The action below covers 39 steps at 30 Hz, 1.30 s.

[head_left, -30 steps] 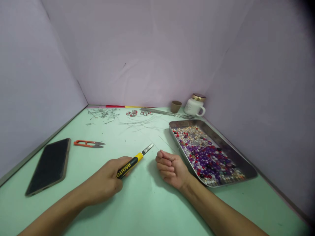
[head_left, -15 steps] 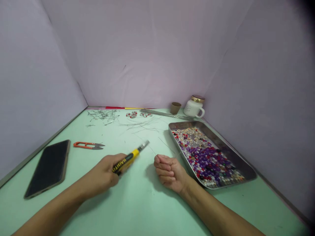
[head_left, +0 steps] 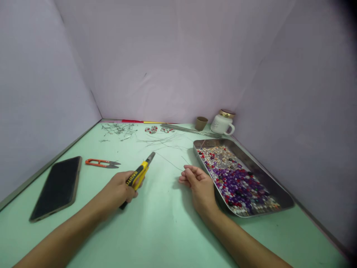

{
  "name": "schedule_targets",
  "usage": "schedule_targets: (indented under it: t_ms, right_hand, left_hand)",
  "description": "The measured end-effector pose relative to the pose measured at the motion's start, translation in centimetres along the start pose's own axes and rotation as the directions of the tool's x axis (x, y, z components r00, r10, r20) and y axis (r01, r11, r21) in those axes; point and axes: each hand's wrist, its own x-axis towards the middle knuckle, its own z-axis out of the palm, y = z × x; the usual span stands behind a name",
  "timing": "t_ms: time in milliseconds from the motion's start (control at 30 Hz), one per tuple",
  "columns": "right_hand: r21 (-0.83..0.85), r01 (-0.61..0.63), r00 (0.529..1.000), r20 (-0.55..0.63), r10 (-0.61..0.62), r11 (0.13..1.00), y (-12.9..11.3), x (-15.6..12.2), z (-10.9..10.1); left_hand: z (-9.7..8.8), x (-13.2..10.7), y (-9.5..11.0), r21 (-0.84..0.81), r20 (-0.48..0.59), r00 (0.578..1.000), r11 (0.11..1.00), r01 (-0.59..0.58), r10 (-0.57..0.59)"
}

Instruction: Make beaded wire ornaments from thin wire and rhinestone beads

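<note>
My left hand (head_left: 118,190) is wrapped round a pair of pliers (head_left: 144,165) with black and yellow handles, their metal jaws pointing up and away from me. From near the jaw tip a thin wire (head_left: 169,161) runs right to my right hand (head_left: 203,188), which pinches it between thumb and fingers. Whether the jaws grip the wire end, I cannot tell. Close by my right hand lies a metal tray (head_left: 279,186) holding purple, red, white and gold beads (head_left: 241,182).
Orange thread snips (head_left: 102,163) and a phone (head_left: 57,188) lie at the left. Toward the back are wire scraps (head_left: 118,129), beaded pieces (head_left: 151,130), loose wires (head_left: 158,140), a bundle of straight wires (head_left: 192,131), a brown cup (head_left: 201,123) and a lidded white mug (head_left: 221,124).
The pliers have swung left and tilted more upright in my left hand. My right hand has turned from a curled fist, palm up, to a pinch with its back showing.
</note>
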Motion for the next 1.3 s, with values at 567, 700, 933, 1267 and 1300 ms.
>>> schedule_targets:
  t_ms: [567, 700, 933, 1267, 1300]
  right_hand:
    - [-0.200, 0.107, 0.992, -0.037, -0.117, 0.974, -0.8, -1.4, 1.0]
    - [-0.206, 0.095, 0.994, -0.034, -0.104, 0.974, -0.7, -1.4, 1.0]
    - [-0.251, 0.031, 0.997, 0.073, -0.013, 0.968, -0.5, -1.1, 0.6]
    - [-0.381, 0.059, 0.989, 0.146, -0.004, 0.923, -0.4, -0.9, 0.2]
    - [-0.386, 0.062, 0.989, 0.147, -0.005, 0.920, -0.5, -0.9, 0.2]
  left_hand:
    - [3.2, -2.6, -0.1, 0.237, 0.311, 0.940, 0.947, -0.216, 0.137]
    - [3.4, -2.6, -0.2, 0.291, 0.304, 0.938, 0.922, -0.256, 0.165]
    - [2.8, -2.2, 0.0, 0.419, 0.268, 0.941, 0.856, -0.305, 0.204]
    - [2.1, -2.4, 0.9, 0.379, 0.296, 0.944, 0.889, -0.256, 0.146]
    - [2.0, -2.4, 0.9, 0.385, 0.282, 0.949, 0.889, -0.246, 0.141]
